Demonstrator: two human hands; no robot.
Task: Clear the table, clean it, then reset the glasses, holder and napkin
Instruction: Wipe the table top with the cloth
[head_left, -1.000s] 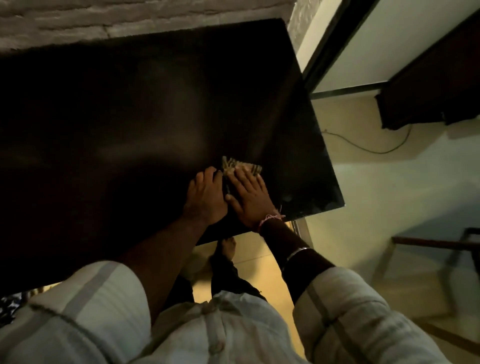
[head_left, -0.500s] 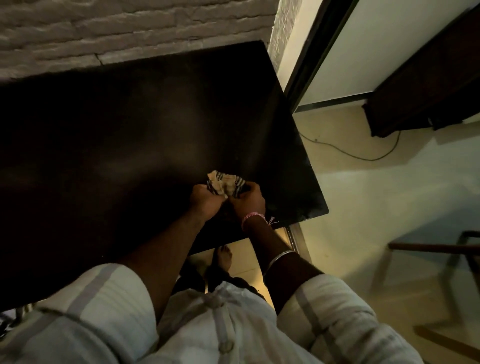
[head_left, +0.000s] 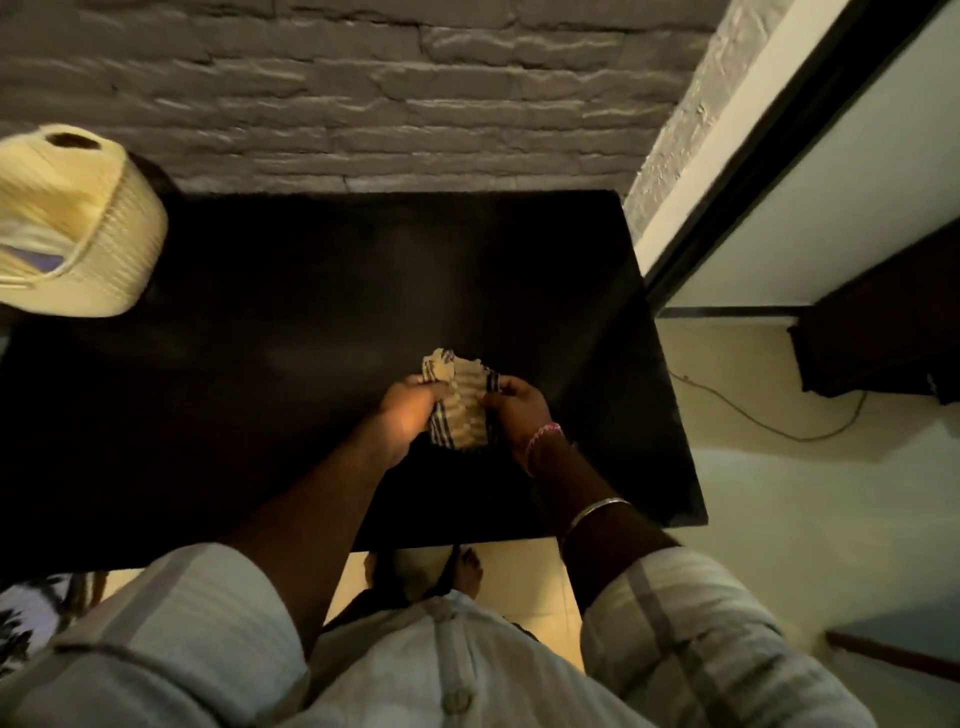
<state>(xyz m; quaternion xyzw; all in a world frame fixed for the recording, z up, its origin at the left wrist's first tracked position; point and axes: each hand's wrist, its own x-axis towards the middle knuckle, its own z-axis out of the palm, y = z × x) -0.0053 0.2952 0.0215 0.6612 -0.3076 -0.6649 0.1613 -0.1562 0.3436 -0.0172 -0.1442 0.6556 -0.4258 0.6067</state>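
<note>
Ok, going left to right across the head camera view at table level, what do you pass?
Woven basket → left hand → checked cloth → right hand → table's right edge → cable on the floor.

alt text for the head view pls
Both hands, left hand and right hand, hold a bunched checked cloth over a dark table against a brick wall. A cream basket sits at far left.
</note>
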